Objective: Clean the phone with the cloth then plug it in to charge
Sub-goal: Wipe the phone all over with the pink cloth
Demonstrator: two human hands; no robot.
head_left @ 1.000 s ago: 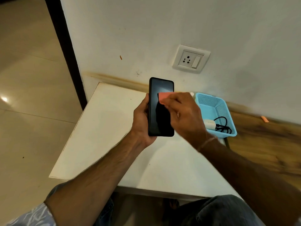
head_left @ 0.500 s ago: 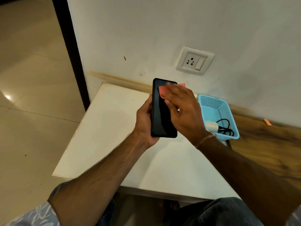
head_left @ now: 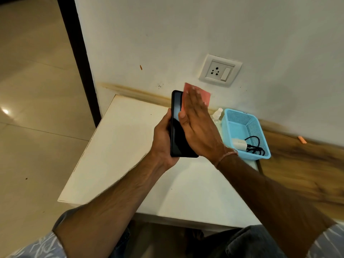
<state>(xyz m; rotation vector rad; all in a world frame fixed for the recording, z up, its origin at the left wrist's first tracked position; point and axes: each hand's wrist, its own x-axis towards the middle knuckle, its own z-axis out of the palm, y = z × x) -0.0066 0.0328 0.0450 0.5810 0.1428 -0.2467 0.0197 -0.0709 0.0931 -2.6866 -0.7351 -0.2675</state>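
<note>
Right hand (head_left: 199, 127) slides up screen since earlier frame, now flat, pink cloth (head_left: 203, 95) poking past phone's top edge. Left hand (head_left: 162, 142) grip closed round phone (head_left: 176, 138), held above worktop (head_left: 115, 146), left of blue basket (head_left: 240, 120). Right palm open, pressing cloth down. Best: full-length strokes, steady pressure, corners too. Phone's long axis upright, top toward wall socket (head_left: 219, 70).

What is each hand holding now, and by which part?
Left hand grips the phone by its lower edges. Right hand presses the cloth flat under its fingers.
</note>
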